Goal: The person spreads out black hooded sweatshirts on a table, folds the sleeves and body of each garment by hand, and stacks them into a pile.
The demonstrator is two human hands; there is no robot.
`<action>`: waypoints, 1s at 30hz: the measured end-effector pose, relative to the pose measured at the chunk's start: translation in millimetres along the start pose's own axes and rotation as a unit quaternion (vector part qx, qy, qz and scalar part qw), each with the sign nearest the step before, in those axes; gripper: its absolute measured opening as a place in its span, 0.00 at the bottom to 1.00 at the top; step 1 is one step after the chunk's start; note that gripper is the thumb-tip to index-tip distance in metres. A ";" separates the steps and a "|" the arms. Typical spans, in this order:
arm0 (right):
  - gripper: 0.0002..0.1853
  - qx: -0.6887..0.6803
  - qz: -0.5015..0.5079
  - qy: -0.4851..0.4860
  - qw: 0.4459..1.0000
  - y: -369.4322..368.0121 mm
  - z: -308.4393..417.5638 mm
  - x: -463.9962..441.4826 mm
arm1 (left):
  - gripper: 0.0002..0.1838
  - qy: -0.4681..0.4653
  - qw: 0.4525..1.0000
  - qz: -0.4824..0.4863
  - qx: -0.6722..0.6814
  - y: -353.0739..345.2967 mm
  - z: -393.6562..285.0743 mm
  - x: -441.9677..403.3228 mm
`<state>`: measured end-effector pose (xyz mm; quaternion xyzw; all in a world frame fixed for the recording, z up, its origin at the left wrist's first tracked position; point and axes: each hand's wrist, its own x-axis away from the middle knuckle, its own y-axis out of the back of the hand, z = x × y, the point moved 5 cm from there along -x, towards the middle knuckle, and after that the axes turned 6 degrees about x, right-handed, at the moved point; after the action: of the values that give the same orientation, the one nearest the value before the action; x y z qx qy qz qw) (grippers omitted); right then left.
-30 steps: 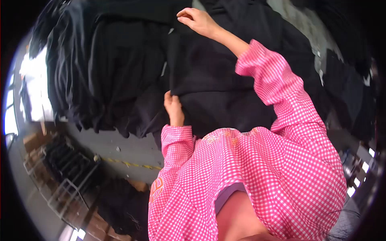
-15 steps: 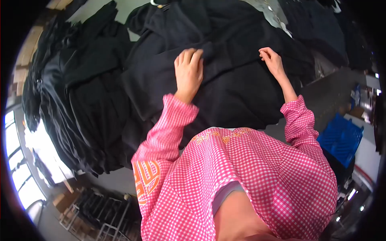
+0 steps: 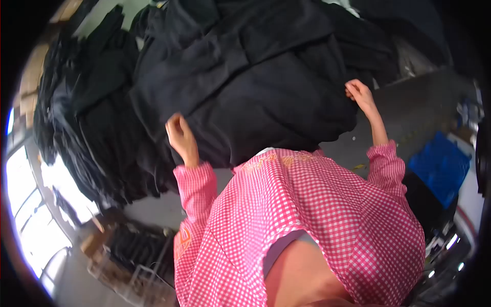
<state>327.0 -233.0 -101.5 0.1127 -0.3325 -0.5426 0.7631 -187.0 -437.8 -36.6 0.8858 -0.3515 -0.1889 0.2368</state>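
A large black garment (image 3: 266, 97) of soft, thick-looking fabric lies spread in front of me, with a long diagonal fold across it. My left hand (image 3: 181, 140) is closed at the garment's near left part, its fingers curled down on the cloth and slightly blurred. At the right edge of the same garment, my right hand (image 3: 362, 96) is closed in a pinch, thumb against fingers. The fabric between the fingertips is mostly hidden in both hands. The garment's near edge hangs close to my pink checked top (image 3: 286, 204).
More black garments (image 3: 97, 112) hang in a thick heap on the left. Dark cloth (image 3: 404, 25) lies at the far right. A blue crate-like object (image 3: 440, 166) stands on the right, and a white metal rack (image 3: 138, 276) is low on the left.
My left hand has moved left and closer to my body, from the garment's middle. My right hand has shifted slightly right and nearer. The garment's folds have changed, and the view has shifted.
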 end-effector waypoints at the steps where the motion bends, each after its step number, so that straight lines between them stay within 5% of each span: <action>1: 0.09 -0.002 0.070 -0.014 0.997 -5.5 -10.8 5.2 | 0.05 0.026 0.999 -0.031 -0.022 28.9 7.4 44.5; 3: 0.10 0.108 0.064 0.038 0.991 -10.6 -23.6 19.4 | 0.05 0.180 0.982 -0.054 0.004 62.9 60.5 127.4; 4: 0.10 0.106 0.084 0.055 0.989 -14.0 -20.6 27.1 | 0.09 0.184 0.981 -0.057 -0.014 67.4 81.0 157.6; 6: 0.10 0.093 0.125 0.003 0.988 -18.1 -14.5 41.2 | 0.18 0.408 0.900 -0.021 0.153 69.2 114.4 220.1; 11: 0.12 0.080 0.133 -0.181 0.971 -21.9 -2.6 68.0 | 0.31 0.437 0.860 0.002 0.263 14.3 139.9 194.8; 13: 0.16 -0.014 0.025 -0.046 0.999 -8.8 -39.1 65.3 | 0.28 0.440 0.853 -0.039 0.278 -16.6 165.4 182.5; 16: 0.20 -0.004 -0.002 -0.051 0.999 -12.3 -71.3 46.5 | 0.25 0.411 0.816 -0.045 0.404 -51.2 186.5 177.8; 18: 0.19 -0.007 0.066 -0.033 0.997 -21.0 -68.1 41.4 | 0.21 0.410 0.817 -0.018 0.405 -55.9 206.7 174.5; 21: 0.17 -0.013 0.122 -0.046 0.991 -36.1 -13.3 46.3 | 0.19 0.378 0.862 -0.010 0.337 -21.0 221.9 167.8; 23: 0.14 0.111 0.039 0.038 0.992 -13.0 -38.2 -5.3 | 0.20 0.246 0.967 0.027 0.063 -29.4 295.6 149.5; 25: 0.16 0.035 -0.045 0.070 0.996 4.8 -26.1 -31.0 | 0.23 0.278 0.951 0.107 -0.087 10.5 212.6 119.3; 27: 0.17 -0.042 -0.128 0.101 0.986 11.8 -20.7 -35.0 | 0.23 0.289 0.930 0.135 -0.181 19.4 204.6 112.8; 28: 0.17 -0.044 -0.118 0.084 0.988 3.9 -23.1 -35.9 | 0.22 0.348 0.931 0.105 -0.004 19.5 207.0 120.9; 30: 0.18 -0.056 -0.096 0.051 0.992 -20.1 -25.9 -37.9 | 0.20 0.422 0.840 0.032 0.339 24.2 205.6 135.1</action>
<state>321.0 -211.4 -146.3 0.1288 -0.2496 -0.6246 0.7287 -210.9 -608.5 -213.8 0.8929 -0.2877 0.3424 0.0527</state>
